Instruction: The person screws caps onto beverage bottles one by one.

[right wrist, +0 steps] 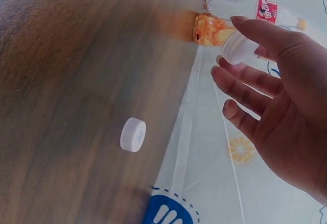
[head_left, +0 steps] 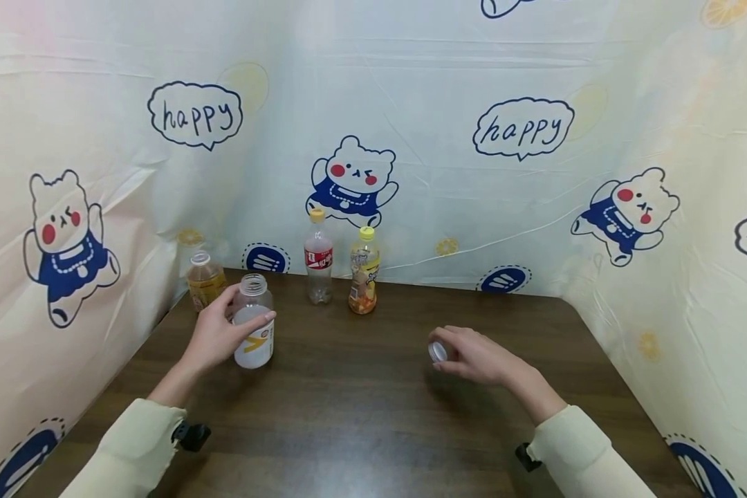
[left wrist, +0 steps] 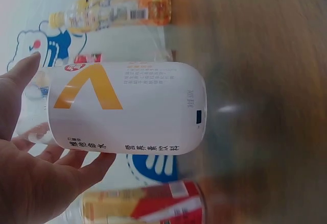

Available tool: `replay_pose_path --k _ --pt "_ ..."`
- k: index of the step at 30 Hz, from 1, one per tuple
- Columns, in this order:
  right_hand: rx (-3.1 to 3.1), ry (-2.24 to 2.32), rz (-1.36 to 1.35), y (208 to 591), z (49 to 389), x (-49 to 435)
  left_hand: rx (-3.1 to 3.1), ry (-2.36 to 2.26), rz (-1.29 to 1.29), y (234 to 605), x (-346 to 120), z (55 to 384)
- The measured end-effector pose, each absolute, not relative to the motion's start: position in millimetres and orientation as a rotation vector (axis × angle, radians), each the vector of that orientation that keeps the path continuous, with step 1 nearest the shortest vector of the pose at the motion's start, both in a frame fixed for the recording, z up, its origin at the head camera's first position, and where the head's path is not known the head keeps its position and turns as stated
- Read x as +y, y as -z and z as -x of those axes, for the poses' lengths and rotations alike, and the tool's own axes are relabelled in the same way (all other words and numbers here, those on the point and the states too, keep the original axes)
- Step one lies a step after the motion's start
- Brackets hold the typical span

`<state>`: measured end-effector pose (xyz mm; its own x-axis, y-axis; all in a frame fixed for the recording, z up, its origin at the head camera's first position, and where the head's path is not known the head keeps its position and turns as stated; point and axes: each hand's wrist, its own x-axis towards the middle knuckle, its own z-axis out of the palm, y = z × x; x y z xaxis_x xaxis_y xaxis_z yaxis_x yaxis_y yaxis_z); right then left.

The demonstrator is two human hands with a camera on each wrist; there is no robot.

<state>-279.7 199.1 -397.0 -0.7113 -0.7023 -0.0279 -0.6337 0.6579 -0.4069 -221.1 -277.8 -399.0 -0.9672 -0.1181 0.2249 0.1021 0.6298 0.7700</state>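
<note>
My left hand point(head_left: 220, 335) grips a clear bottle point(head_left: 253, 360) around its upper body, thumb on one side and fingers on the other. Its threaded neck has no cap on it, and its white label point(left wrist: 153, 106) carries an orange V shape. I cannot tell whether its base touches the table. Over on the right, my right hand point(head_left: 479, 356) pinches a white cap point(head_left: 438, 351) between thumb and fingers, above the table. Another white cap point(right wrist: 133, 134) lies on the table in the right wrist view, apart from that hand; the head view does not show it.
Near the back edge of the dark wooden table point(head_left: 361, 415) stand a red-labelled bottle point(head_left: 319, 266) and a yellow-capped bottle point(head_left: 364, 270) with orange contents. An amber-coloured bottle point(head_left: 205, 283) is just behind the left hand. A printed curtain point(head_left: 423, 207) surrounds the table.
</note>
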Motion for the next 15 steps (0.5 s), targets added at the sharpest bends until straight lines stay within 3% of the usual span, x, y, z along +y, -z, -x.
replay_pose_path --k 15 --pt "2.788 0.555 1.103 382 280 186 -2.651 1.315 0.054 407 -235 249"
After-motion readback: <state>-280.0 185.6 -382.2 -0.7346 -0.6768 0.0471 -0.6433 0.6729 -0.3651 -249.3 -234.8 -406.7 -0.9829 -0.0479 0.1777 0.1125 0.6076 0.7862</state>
